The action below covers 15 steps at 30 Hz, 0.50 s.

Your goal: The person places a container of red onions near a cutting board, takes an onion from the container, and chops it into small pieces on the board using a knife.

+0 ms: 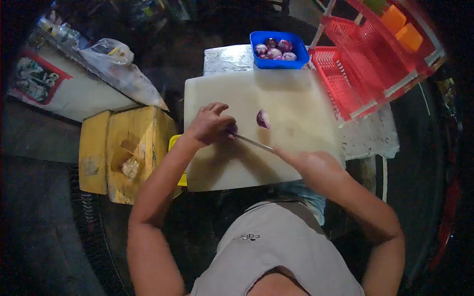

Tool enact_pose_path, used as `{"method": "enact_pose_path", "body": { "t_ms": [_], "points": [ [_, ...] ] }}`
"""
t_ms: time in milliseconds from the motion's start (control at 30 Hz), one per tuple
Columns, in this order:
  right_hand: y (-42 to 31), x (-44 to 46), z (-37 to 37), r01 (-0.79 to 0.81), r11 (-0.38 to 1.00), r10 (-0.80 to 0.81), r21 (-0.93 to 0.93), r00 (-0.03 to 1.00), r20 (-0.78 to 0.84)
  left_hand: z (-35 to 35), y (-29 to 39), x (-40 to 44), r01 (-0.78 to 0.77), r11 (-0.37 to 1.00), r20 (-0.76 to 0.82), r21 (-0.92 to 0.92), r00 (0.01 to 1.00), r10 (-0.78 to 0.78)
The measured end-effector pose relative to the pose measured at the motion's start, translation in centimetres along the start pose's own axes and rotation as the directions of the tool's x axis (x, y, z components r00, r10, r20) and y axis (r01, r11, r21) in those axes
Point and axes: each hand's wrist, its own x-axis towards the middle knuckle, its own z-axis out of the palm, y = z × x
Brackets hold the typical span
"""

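Observation:
My left hand (210,124) is closed on a piece of red onion (231,128) on the left part of the white cutting board (306,103); its fingers partly hide the onion. In my right hand (316,165) is a knife (254,142), its blade pointing left with the tip end at the onion. Another cut piece of red onion (263,119) lies apart on the board, right of my left hand, with a pale cut face showing.
Behind the board stands a blue tub (255,38) of several red onions. Red plastic baskets (340,84) are at the right. Left are yellow boxes (94,158), a plastic bag (118,66) and a yellow container (182,180) partly under the board.

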Motion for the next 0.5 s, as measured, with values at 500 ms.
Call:
{"method": "enact_pose_path", "body": {
  "t_ms": [500],
  "points": [
    [-0.9, -1.5, -0.1, 0.004, 0.989, -0.01, -0.146, 0.999, -0.038, -0.1, -0.1, -0.3, -0.04, 0.994, 0.027, 0.099, 0.999, 0.038]
  ]
}}
